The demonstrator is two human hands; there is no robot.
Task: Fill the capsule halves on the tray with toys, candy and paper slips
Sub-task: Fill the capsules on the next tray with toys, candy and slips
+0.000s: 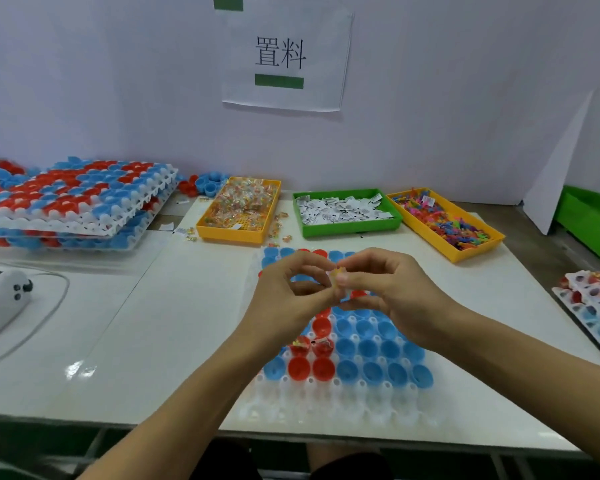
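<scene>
A white tray (333, 407) lies before me with red and blue capsule halves (371, 348) set in its cups. Two red halves (312, 346) near its left side hold candy. My left hand (288, 299) and my right hand (392, 289) meet above the tray's middle, fingertips pinched together on a small yellow-pink candy (338, 273). Behind the tray stand a yellow bin of wrapped candy (243, 209), a green bin of paper slips (343, 211) and a yellow bin of small coloured toys (444, 221).
Stacked trays of red and blue halves (73, 199) sit at the left, with loose halves (205, 183) behind them. A white device with a cable (4, 299) lies at the far left. Another tray (596, 306) and a green bin (593, 216) are at the right.
</scene>
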